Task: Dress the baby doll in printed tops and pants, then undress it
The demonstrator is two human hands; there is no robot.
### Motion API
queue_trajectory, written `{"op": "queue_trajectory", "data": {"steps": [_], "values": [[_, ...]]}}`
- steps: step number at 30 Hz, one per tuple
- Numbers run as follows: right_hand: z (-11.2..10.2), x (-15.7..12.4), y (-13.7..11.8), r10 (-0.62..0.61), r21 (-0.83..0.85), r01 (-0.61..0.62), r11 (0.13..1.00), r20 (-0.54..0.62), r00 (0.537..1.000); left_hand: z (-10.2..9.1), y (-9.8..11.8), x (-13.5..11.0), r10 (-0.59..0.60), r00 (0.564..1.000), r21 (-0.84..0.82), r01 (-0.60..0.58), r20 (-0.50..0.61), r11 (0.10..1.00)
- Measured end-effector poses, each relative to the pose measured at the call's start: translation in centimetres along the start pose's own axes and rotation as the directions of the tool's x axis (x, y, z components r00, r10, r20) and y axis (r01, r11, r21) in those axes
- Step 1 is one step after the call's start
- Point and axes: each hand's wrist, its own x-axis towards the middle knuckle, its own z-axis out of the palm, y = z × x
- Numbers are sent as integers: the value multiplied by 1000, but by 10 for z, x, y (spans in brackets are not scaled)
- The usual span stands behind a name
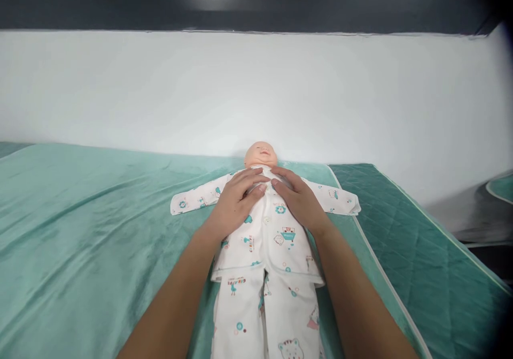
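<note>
Bare forearms (168, 303) reach in from the bottom edge, cut off there, on either side of the printed pants (240, 316), whose lower legs also run out of view. Left hand (239, 196) and right hand (295, 198) rest on the chest of the shirt (276, 247), fingers loosely parted, thumbs angled inward and near each other; neither seems to pinch the cloth, but the palms are hidden and I cannot tell how hard they press. Between them runs the button front, partly covered. The doll (260, 155) lies face up on a pale green blanket (96, 215), its head close to the white wall (256, 86). Both sleeves (332, 197) stretch outward; whether arms fill them I cannot tell. At right lies a darker quilted mat (417, 236), and black blur swallows the corners there. A dark beam (256, 9) crosses the top, cropped
</note>
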Motion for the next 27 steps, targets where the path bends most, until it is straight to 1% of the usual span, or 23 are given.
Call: {"op": "queue_trajectory", "data": {"steps": [2,4,6,7,8,10,11,12,14,15,17,18,20,22,23,24,25,27], "values": [[-1,1,-3,22,48,-22,999,-13,1000,0,0,0,-17,1000,-8,17,-10,1000],[-7,-1,-12,39,151,-32,988,-40,998,1,-1,0,-32,999,-17,32,-14,999],[-21,-7,-29,0,270,22,963,-78,997,1,-1,-1,-36,999,-39,36,-11,999],[-30,-11,-40,-55,312,89,946,-116,992,1,-1,-1,-36,999,-54,35,-9,998],[-40,-17,-52,-124,333,155,930,-112,986,1,-1,-1,-37,999,-70,36,-7,997],[-60,-28,-76,-206,307,243,920,-148,967,2,-2,-1,-51,999,-95,49,-16,994],[-68,-33,-86,-247,257,287,923,-179,952,3,-2,-1,-64,997,-101,60,-32,993],[-73,-37,-93,-263,196,303,933,-205,943,3,-3,-1,-79,995,-104,73,-53,992],[-75,-38,-98,-254,92,280,956,-225,941,5,-5,0,-110,987,-92,99,-113,991],[-71,-36,-95,-225,60,244,968,-219,949,6,-8,0,-121,981,-74,111,-149,991],[-59,-26,-76,-171,27,180,983,-195,966,8,-15,1,-127,966,-5,129,-227,992],[-52,-20,-60,-155,-18,154,988,-210,965,9,-20,1,-118,956,47,135,-270,990],[-38,-10,-24,-194,-133,165,977,-248,949,8,-31,-3,-74,933,180,145,-351,973],[-32,-10,14,-214,-303,135,943,-245,946,3,-42,-15,-35,920,330,175,-391,928],[-33,-14,31,-219,-400,119,909,-213,952,-2,-48,-24,-37,921,407,206,-387,890],[-37,-20,45,-186,-484,72,872,-191,964,-9,-54,-35,-74,929,481,255,-363,839],[-44,-28,56,-116,-556,-7,831,-187,976,-17,-60,-48,-131,936,542,298,-325,786],[-62,-49,73,24,-661,-141,737,-182,983,-35,-70,-76,-258,942,634,336,-216,697]]}}
